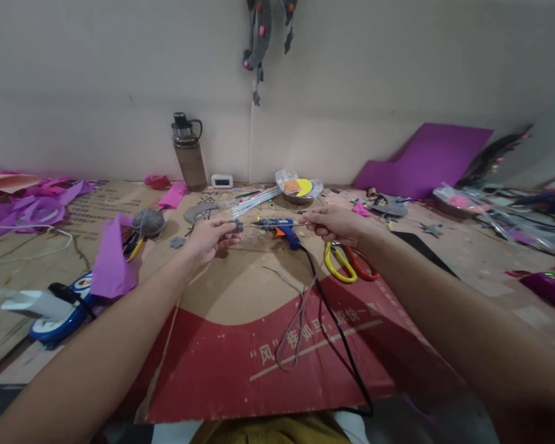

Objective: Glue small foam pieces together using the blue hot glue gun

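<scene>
My left hand (pixel 210 237) is closed in a pinch on a small grey felt piece (pixel 238 226), held above the cardboard sheet (pixel 259 320). My right hand (pixel 333 223) is closed on the end of a thin stick that runs leftward toward the grey piece. Between and just behind both hands lies a blue glue gun (pixel 282 228) with an orange trigger; its black cord (pixel 337 333) trails toward me across the cardboard. A length of grey yarn (pixel 296 314) lies loose on the red print.
Yellow and red scissors (pixel 349 262) lie under my right wrist. A grey yarn ball (pixel 148 222), purple paper (pixel 111 259), a water bottle (pixel 188 151), a bowl of scraps (pixel 300 187), a white clock (pixel 222 180) and a purple sheet (pixel 420 160) surround the work area.
</scene>
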A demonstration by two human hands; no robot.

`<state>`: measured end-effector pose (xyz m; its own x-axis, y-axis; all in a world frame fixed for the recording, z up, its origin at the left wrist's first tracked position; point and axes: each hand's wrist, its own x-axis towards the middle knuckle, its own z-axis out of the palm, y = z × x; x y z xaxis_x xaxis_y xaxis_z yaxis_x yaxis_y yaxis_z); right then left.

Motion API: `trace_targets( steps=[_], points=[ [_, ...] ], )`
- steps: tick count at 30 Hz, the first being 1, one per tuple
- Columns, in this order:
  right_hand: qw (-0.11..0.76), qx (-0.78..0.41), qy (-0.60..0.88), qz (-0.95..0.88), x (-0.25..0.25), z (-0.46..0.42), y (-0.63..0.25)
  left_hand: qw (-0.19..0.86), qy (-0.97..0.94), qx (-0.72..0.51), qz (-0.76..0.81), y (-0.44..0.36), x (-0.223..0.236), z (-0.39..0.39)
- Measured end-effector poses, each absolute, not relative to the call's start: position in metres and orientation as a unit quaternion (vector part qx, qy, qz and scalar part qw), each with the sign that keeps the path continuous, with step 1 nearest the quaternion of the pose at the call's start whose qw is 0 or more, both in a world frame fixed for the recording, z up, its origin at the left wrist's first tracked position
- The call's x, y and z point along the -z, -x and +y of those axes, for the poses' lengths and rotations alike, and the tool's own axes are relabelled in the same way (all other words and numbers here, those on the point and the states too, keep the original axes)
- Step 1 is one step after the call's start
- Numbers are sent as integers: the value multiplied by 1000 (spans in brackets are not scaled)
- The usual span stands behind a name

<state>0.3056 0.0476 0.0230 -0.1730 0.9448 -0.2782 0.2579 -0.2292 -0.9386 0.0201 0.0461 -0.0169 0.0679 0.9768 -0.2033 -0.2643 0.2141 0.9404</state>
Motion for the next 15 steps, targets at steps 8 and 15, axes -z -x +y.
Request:
trace_targets(
  steps=[8,15],
  points=[
    [374,-556,564,-483,-54,64,-340,586,-357,-516,513,-15,12,48],
    [347,-547,477,-594,-60,4,-292,576,-358,-526,514,-5,18,57]
  ],
)
